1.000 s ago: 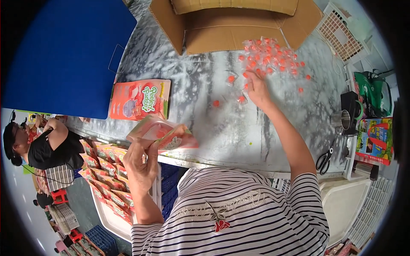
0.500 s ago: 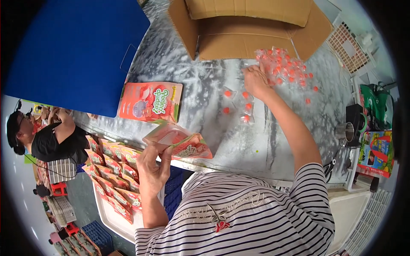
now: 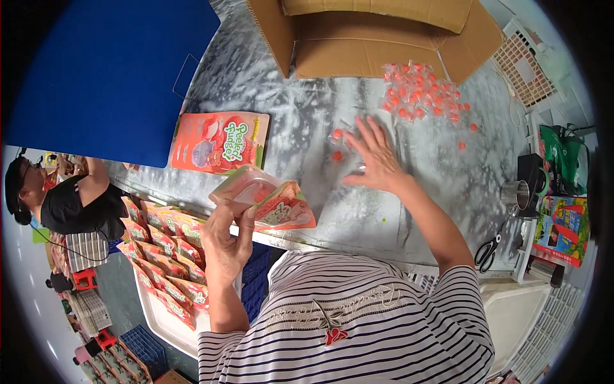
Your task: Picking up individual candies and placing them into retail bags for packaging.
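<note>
At the table's near edge, my left hand pinches a pink stand-up pouch by its rim; the pouch's mouth gapes. My right hand is spread palm down over the table, fingers apart, covering part of a small group of wrapped candies. Two of those red candies show just left of its fingertips. Beyond the hand lies a heap of clear-wrapped red candies, with a few stray ones on its right side. Flat pink pouches lie to the left of the open one.
An open cardboard box stands at the far side, beside a big blue panel. Filled pouches stand in rows on a white tray at lower left. Scissors and a metal cup sit at right. A person works at far left.
My right hand has moved back from the heap toward me and spread its fingers over the smaller candy group. My left hand still holds the pouch, which has barely shifted.
</note>
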Tool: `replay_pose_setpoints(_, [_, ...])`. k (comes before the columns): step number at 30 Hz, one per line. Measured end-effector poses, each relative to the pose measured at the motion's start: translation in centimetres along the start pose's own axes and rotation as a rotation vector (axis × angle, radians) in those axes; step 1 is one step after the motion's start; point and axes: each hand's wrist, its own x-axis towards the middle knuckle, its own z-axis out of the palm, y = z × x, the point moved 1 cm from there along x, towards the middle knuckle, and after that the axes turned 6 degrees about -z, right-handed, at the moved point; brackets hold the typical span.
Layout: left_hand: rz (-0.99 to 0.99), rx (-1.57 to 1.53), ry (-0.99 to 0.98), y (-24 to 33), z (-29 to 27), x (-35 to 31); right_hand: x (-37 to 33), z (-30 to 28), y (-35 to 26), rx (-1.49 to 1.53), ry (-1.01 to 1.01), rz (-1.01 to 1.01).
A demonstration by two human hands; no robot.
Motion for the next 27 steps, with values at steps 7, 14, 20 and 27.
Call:
replay_pose_setpoints(7, [0.042, 0.024, -0.046, 0.7, 0.4, -0.4, 2.3, 3.4, -0.5, 0.005, 0.11, -0.153])
replay_pose_setpoints(14, [0.122, -0.036, -0.099, 1.7, 1.3, 0.3, -3.8, 1.6, -2.7, -0.088, 0.208, 0.094])
replay_pose_setpoints(20, [0.259, -0.114, -0.208, 2.9, 3.5, 1.0, -7.2, 1.5, -2.6, -0.083, 0.196, 0.036])
replay_pose_setpoints(27, [0.269, -0.064, -0.24, 3.2, 4.4, 1.1, -4.2, -2.3, 0.9, 0.738, 0.457, 0.586])
